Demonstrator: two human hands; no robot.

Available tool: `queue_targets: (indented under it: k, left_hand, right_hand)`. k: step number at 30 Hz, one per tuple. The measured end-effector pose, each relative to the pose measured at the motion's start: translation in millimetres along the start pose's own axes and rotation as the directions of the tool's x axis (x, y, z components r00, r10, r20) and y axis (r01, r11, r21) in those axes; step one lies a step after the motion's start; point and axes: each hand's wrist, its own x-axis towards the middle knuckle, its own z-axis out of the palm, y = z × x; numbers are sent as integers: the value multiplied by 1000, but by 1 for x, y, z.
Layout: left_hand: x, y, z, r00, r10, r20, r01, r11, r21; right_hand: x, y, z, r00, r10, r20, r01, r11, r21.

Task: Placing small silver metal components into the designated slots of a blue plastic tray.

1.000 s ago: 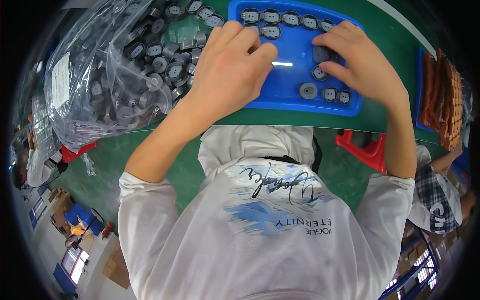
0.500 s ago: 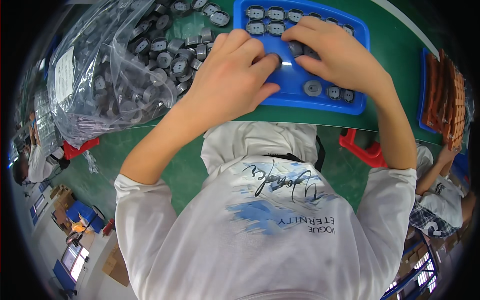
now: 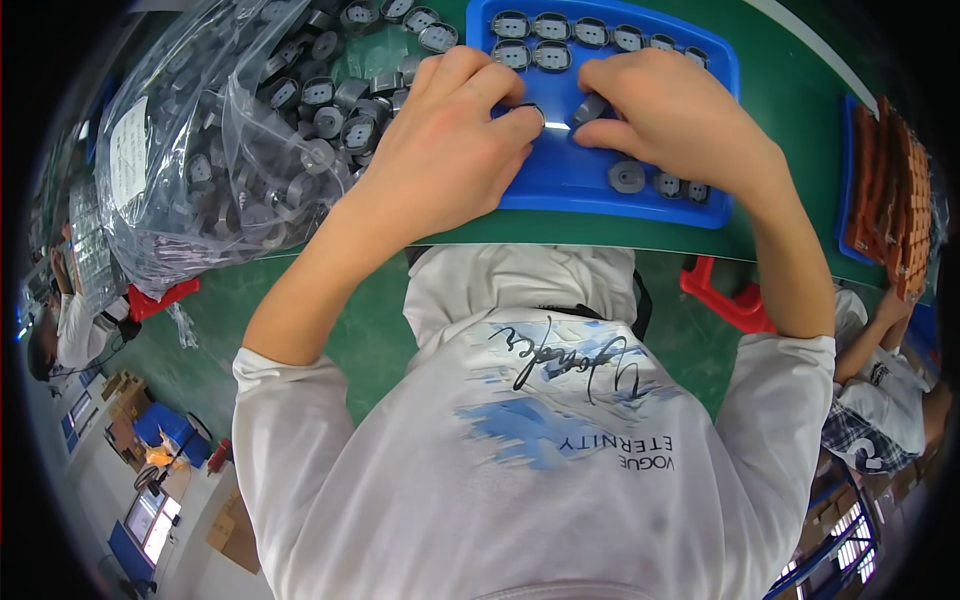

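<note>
My left hand [image 3: 450,145] is over the left side of the blue tray [image 3: 560,190], its fingers and thumb closed on a small grey round plastic part [image 3: 536,112], mostly hidden by them. Between the thumb and fingertips of my right hand [image 3: 685,115], a second grey round part [image 3: 590,109] is held tilted above the tray's middle. Similar parts [image 3: 552,27] with pale, slotted faces stand in rows along the far side. Near the front right, a grey disc-like part [image 3: 626,177] lies beside two more parts [image 3: 668,185].
Left of the tray, a clear plastic bag [image 3: 150,190] spills a heap of grey parts [image 3: 328,122] over the green table [image 3: 790,150]. Stacked orange-brown pieces [image 3: 880,190] stand in another blue tray at the right, near another person [image 3: 880,370]. A red stool [image 3: 730,300] is below the table edge.
My left hand has shifted slightly left and away from me, its thumb now tucked in. The part in my right fingers has tilted, and those fingers have drawn closer together.
</note>
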Motion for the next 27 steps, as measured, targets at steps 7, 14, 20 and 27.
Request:
queue_targets:
  k: [7,14,20,27]
  left_hand:
    - [1,-5,-1,998,10,-65,-6,999,51]
    - [-1,-5,-3,998,-21,-64,23,999,42]
    - [4,-3,-4,992,-88,-86,91,996,24]
    - [6,-6,-3,995,-72,-75,78,993,85]
  right_hand:
    - [4,6,10,985,-95,-147,67,981,-183]
    - [9,-5,-2,994,66,91,-56,993,-105]
    - [1,-2,-7,987,-44,-152,24,992,-128]
    - [6,-6,12,971,-153,-182,131,983,-130]
